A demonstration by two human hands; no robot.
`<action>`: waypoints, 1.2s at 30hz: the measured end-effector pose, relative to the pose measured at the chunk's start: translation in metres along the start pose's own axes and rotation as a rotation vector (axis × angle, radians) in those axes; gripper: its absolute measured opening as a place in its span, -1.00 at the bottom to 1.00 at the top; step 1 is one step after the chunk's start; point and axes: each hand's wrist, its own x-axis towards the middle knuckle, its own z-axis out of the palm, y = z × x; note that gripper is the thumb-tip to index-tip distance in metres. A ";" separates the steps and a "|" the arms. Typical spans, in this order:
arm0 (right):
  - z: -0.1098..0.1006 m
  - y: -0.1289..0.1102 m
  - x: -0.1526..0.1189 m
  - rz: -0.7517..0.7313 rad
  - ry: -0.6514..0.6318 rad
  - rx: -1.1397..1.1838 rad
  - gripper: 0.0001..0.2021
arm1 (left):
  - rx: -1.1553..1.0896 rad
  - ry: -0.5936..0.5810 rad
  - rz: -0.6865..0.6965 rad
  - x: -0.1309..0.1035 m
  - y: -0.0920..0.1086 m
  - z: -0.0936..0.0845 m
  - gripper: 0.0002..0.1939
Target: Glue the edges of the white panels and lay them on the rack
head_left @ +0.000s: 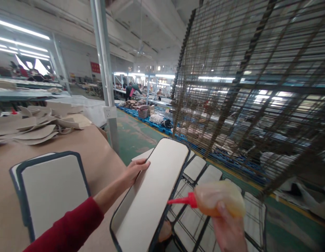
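Note:
My left hand point(136, 171) grips the edge of a long white panel point(154, 189) with rounded corners and a dark border, held tilted in front of me. My right hand point(228, 224) is wrapped round a glue bottle point(220, 197), a soft, see-through squeeze bottle with yellowish contents. Its red nozzle point(182, 200) points left, at the panel's right edge; whether the tip touches cannot be made out. Left of me, a stack of similar dark-edged panels point(54, 192) lies on the brown table point(104, 154).
Several white panels point(195, 168) lie on a wire rack below right. More wire racks point(230, 70) rise at the right. Beige cut pieces point(33, 122) are piled on the table near a metal post point(106, 70). A person point(132, 91) bends over goods farther back.

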 end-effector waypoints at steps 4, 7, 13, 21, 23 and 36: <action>0.016 -0.025 0.054 -0.181 0.190 0.101 -0.66 | 0.021 -0.043 -0.005 -0.015 0.000 0.001 -0.48; 0.017 -0.030 0.078 -0.246 0.232 0.124 -0.66 | 0.021 -0.066 -0.026 -0.026 0.002 0.003 -0.46; 0.013 -0.015 0.058 -0.154 0.160 0.103 -0.68 | -0.014 -0.094 -0.012 -0.025 -0.001 -0.002 -0.47; 0.034 0.016 0.033 -0.010 0.078 0.096 -0.52 | 0.036 -0.003 0.059 -0.019 -0.008 0.013 -0.43; 0.035 0.026 0.040 -0.017 0.071 0.075 -0.48 | 0.029 -0.019 0.053 -0.020 -0.010 0.017 -0.42; 0.028 0.044 0.031 0.047 0.029 0.045 -0.51 | -0.037 -0.133 -0.017 -0.023 -0.011 0.006 -0.56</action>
